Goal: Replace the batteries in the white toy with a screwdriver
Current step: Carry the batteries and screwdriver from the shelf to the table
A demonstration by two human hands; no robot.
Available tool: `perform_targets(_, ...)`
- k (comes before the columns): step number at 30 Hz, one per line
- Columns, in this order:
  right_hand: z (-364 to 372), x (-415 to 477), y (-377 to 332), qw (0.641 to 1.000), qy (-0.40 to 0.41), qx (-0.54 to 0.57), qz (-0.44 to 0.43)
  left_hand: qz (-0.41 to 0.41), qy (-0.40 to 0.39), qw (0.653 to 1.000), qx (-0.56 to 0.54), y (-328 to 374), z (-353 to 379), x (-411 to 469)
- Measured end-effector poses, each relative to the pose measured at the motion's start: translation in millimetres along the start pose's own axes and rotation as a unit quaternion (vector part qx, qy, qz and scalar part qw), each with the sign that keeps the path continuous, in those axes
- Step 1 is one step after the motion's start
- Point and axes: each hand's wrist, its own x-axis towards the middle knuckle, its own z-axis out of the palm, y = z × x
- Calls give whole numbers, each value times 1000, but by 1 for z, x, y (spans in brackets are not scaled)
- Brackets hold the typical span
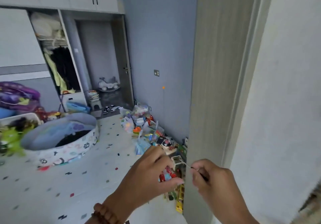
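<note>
My right hand (213,183) pinches a small screwdriver (186,165) by its black handle, the thin metal shaft pointing up and left. Just left of it, my left hand (149,175) hovers with loosely curled fingers and the thumb stretched out; its fingertips are close to the shaft's tip and nothing shows in its grasp. Both hands are in front of the edge of a wood-grain door (213,85). A white ride-on toy (108,84) stands far back in a doorway. I cannot tell which white toy the task means.
A pile of small colourful toys (147,130) lines the blue wall down to the door's foot. A round fabric play pool (69,147) sits on the speckled floor mat (69,180) at left, with plush toys and a wardrobe (59,53) behind it.
</note>
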Motion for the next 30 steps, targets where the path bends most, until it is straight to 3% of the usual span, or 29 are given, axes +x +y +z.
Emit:
perform_targets(15,236,191,-119,972,-193,40,-127,-154,33,980,122,-260,-79,-44)
perform_targets(30,482,402,-242,904,-334,74,-256,-342,73,909,228,-514,-151,-61)
